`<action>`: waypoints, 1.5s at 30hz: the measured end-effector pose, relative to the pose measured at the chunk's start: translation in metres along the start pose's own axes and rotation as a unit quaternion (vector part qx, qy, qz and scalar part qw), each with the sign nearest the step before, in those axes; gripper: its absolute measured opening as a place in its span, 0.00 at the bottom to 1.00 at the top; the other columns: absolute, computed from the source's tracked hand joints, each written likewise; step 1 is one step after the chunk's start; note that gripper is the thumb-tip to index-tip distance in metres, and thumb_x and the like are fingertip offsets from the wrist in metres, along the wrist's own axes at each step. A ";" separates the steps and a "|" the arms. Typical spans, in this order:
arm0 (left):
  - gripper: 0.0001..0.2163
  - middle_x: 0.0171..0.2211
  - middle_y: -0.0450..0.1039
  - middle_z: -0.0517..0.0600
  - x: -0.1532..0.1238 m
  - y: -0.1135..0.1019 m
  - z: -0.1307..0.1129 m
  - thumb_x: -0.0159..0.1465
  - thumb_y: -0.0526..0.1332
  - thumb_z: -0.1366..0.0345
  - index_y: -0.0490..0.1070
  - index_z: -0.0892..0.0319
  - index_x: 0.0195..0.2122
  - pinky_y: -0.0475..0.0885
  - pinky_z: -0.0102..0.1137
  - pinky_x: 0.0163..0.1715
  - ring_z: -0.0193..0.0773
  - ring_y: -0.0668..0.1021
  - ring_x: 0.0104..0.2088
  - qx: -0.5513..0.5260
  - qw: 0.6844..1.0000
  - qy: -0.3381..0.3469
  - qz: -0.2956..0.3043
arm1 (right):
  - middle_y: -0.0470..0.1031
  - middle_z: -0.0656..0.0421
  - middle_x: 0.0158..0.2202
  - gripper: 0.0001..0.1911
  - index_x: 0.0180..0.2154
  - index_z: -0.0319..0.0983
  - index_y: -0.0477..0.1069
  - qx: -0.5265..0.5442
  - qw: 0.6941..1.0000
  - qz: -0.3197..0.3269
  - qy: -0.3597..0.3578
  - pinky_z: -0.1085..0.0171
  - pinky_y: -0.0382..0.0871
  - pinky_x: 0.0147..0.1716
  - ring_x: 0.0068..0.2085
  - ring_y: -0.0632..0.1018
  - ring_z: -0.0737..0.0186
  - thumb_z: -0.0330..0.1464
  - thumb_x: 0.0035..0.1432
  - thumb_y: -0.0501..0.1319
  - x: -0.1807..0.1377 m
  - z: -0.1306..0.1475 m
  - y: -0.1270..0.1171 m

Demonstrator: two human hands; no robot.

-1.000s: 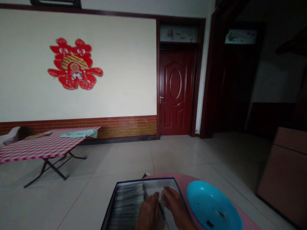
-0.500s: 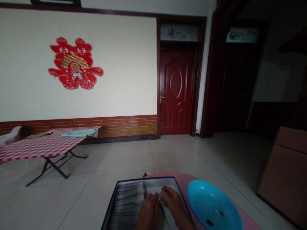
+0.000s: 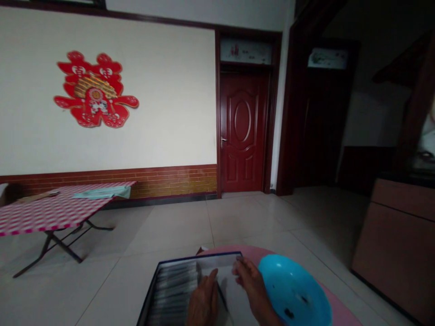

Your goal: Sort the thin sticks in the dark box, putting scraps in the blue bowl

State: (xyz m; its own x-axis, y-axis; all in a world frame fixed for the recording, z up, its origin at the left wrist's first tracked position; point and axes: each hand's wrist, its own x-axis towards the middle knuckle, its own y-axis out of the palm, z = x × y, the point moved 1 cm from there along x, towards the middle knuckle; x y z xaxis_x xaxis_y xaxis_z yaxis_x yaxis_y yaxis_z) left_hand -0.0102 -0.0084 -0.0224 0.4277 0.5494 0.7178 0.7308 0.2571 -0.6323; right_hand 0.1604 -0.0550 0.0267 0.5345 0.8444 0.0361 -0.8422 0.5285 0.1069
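Observation:
In the head view, my left hand (image 3: pixel 203 299) is over a shallow white box (image 3: pixel 217 261) with a dark blue rim. Its fingers are close together against a thin dark stick-like piece (image 3: pixel 222 295) that slants down toward me. My right hand (image 3: pixel 249 283) is at the box's right side, fingers bent and fingertips near one another; whatever is between them is too small and blurred to name. Rows of thin greyish, shiny strips (image 3: pixel 175 287) fill the box's left part, beside my left hand.
The box and a bright blue plastic dish (image 3: pixel 299 283) with small dark bits in it rest on a pink round table (image 3: pixel 343 312). A folding bed (image 3: pixel 50 213) with checked cloth stands at left. A brown cabinet (image 3: pixel 394 244) is at right, a red door (image 3: pixel 243 131) ahead.
My hands have drawn apart: the right has moved away from the left toward the box's right edge. The dark piece stays by my left hand. The whole view has turned slightly right.

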 end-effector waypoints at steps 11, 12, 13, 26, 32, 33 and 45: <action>0.21 0.35 0.78 0.52 -0.003 0.006 0.003 0.65 0.46 0.72 0.71 0.56 0.53 0.75 0.27 0.30 0.36 0.80 0.31 0.000 0.999 -0.007 0.046 | 0.80 0.53 0.32 0.12 0.31 0.39 0.76 -0.535 0.836 0.044 -0.115 0.59 0.67 0.40 0.38 0.78 0.53 0.25 0.45 0.56 0.028 -0.014 -0.163; 0.21 0.35 0.78 0.52 -0.003 0.006 0.003 0.64 0.46 0.72 0.71 0.56 0.53 0.75 0.27 0.30 0.36 0.81 0.31 0.002 0.999 -0.003 0.048 | 0.80 0.53 0.33 0.12 0.31 0.39 0.76 -0.540 0.831 0.049 -0.121 0.59 0.67 0.41 0.38 0.78 0.53 0.25 0.46 0.56 0.025 -0.016 -0.167; 0.21 0.34 0.78 0.53 -0.004 0.006 0.003 0.64 0.46 0.73 0.71 0.57 0.53 0.75 0.27 0.30 0.36 0.80 0.30 0.004 0.999 -0.001 0.050 | 0.79 0.52 0.34 0.12 0.32 0.39 0.76 -0.547 0.825 0.054 -0.129 0.59 0.67 0.41 0.39 0.77 0.53 0.25 0.46 0.56 0.023 -0.018 -0.169; 0.21 0.35 0.79 0.52 -0.003 0.004 0.003 0.63 0.48 0.73 0.71 0.54 0.53 0.75 0.25 0.30 0.36 0.81 0.31 0.012 0.999 0.002 0.045 | 0.79 0.55 0.34 0.14 0.31 0.40 0.77 -0.603 0.776 0.145 -0.112 0.62 0.64 0.38 0.38 0.77 0.56 0.22 0.43 0.58 0.002 -0.020 -0.159; 0.21 0.34 0.78 0.52 -0.003 0.003 0.001 0.64 0.47 0.73 0.71 0.55 0.54 0.76 0.26 0.30 0.36 0.81 0.31 0.005 0.998 -0.008 0.056 | 0.80 0.52 0.33 0.12 0.28 0.38 0.76 -0.598 0.781 0.153 -0.093 0.61 0.64 0.36 0.35 0.77 0.55 0.22 0.45 0.56 0.006 -0.026 -0.157; 0.21 0.34 0.79 0.52 -0.002 0.002 0.001 0.64 0.47 0.73 0.70 0.55 0.54 0.76 0.26 0.30 0.36 0.82 0.31 -0.002 0.998 -0.010 0.057 | 0.79 0.51 0.33 0.11 0.28 0.38 0.76 -0.598 0.781 0.146 -0.104 0.60 0.64 0.36 0.35 0.77 0.54 0.23 0.47 0.55 0.007 -0.026 -0.158; 0.14 0.37 0.81 0.52 0.002 0.005 -0.005 0.67 0.47 0.69 0.72 0.56 0.45 0.77 0.27 0.35 0.38 0.83 0.36 -0.045 0.996 -0.075 0.009 | 0.75 0.59 0.27 0.17 0.30 0.40 0.75 -0.220 0.961 0.139 -0.096 0.63 0.66 0.31 0.31 0.74 0.58 0.45 0.54 0.56 0.000 0.030 -0.023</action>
State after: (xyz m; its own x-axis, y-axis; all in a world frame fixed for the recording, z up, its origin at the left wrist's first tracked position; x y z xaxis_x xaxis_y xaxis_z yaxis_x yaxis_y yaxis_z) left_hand -0.0034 -0.0100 -0.0229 0.3622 0.6674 0.6507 0.7714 0.1772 -0.6112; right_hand 0.1817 -0.0697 0.0543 0.2513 0.9491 0.1897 -0.8802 0.3056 -0.3631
